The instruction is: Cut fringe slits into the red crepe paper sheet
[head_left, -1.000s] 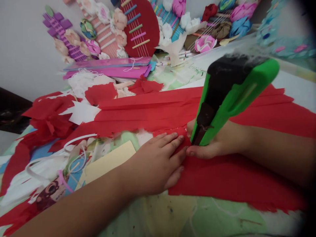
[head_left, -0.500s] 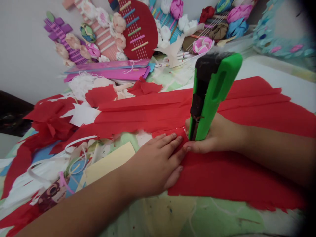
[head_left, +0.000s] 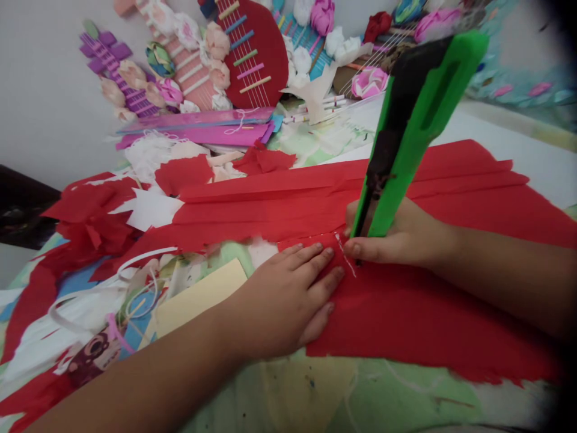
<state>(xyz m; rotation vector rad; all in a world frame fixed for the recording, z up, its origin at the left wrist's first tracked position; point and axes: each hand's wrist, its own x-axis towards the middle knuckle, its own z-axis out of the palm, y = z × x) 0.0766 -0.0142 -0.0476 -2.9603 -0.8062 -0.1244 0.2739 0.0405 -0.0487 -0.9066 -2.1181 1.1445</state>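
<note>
My left hand (head_left: 279, 304) lies flat, fingers stretched out, pressing on the left part of a red paper sheet (head_left: 406, 325). My right hand (head_left: 412, 237) is wrapped round the lower end of a green and black utility knife (head_left: 417, 126). The knife stands tilted, its top leaning right and its tip down at the red paper. Whether the blade goes through the paper I cannot tell. Just right of my left fingertips, a short white line (head_left: 345, 255) runs across the red surface. A long folded red strip (head_left: 270, 201) stretches behind both hands.
Crumpled red scraps (head_left: 97, 210) and a white star-shaped piece (head_left: 151, 209) lie at the left. Beside my left forearm is a cream card (head_left: 202, 294). Decorated instrument-shaped crafts, one a red body with strings (head_left: 256, 54), lean on the wall behind purple sheets (head_left: 225, 136).
My right hand has lifted the knife slightly and shifted it right, away from my left fingers. The white line on the red paper now shows. My left hand stays in place.
</note>
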